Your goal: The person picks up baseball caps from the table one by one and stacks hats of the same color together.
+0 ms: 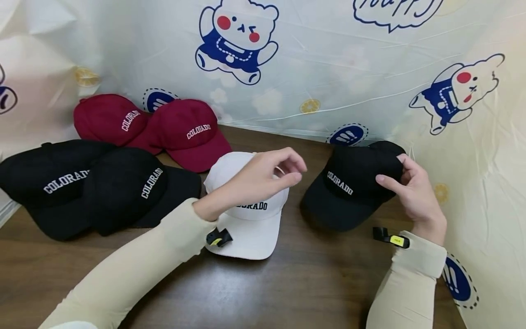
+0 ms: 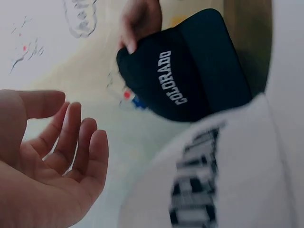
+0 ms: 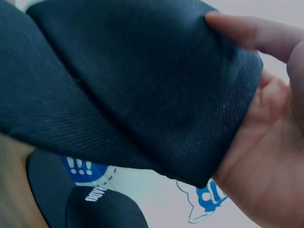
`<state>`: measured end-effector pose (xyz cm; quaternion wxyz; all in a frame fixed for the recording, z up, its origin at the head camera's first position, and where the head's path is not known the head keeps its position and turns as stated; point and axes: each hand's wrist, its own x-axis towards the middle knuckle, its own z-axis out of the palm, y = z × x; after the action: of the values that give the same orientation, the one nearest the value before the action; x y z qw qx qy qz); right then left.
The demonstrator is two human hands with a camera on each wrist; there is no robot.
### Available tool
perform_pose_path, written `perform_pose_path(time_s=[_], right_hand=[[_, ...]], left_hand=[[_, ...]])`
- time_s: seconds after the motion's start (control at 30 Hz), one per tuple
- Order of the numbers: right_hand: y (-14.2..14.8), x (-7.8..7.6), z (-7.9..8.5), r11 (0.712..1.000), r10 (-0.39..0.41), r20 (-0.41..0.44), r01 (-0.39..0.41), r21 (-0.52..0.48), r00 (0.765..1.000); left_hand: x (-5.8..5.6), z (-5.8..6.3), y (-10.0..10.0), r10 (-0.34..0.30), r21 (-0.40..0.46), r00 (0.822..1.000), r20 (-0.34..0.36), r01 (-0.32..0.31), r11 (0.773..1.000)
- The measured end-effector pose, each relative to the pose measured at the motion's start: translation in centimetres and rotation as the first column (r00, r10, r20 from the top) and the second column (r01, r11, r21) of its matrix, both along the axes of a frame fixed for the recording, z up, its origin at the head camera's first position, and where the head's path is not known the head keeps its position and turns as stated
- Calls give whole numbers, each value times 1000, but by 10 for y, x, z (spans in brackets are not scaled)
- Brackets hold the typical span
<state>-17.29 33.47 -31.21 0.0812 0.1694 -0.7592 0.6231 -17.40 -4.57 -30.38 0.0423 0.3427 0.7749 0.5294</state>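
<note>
On the right, a black cap with white COLORADO lettering is pinched by my right hand, thumb on its side and the other fingers behind. Its dark fabric fills much of the right wrist view. My left hand hovers over a white cap, its fingers loosely bent with nothing in them. The wrist hides part of that cap's crown and dark lettering. In the left wrist view, the left hand has thumb and fingers apart, with the white cap beside it.
Two black caps overlap at the left of the brown wooden table. Behind them, two dark red caps sit against the printed curtain, which stands along the back and right side.
</note>
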Motion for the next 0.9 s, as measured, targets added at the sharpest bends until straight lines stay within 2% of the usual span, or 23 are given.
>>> perform_pose_path(time_s=[0.2, 0.3, 0.5, 0.67, 0.77, 0.9], right_hand=[[13, 6, -2, 992, 126, -9, -126, -27, 992], [17, 6, -3, 982, 186, -10, -186, -23, 983], [18, 4, -4, 966, 257, -1, -257, 1, 966], [21, 4, -4, 952, 300, 56, -302, 49, 952], [22, 5, -6, 945, 312, 80, -318, 77, 947], [24, 4, -9, 930, 343, 90, -352, 106, 935]], left_hand=[[-19, 13, 42, -48, -77, 997, 64, 53, 996], [-31, 19, 61, -67, -146, 996, 55, 75, 986], [-52, 27, 91, -83, -271, 996, 7, 82, 959], [-63, 19, 113, -140, -357, 989, 52, 149, 922], [-65, 13, 121, -172, -396, 978, 114, 204, 895], [-67, 7, 121, -175, -379, 962, 212, 246, 892]])
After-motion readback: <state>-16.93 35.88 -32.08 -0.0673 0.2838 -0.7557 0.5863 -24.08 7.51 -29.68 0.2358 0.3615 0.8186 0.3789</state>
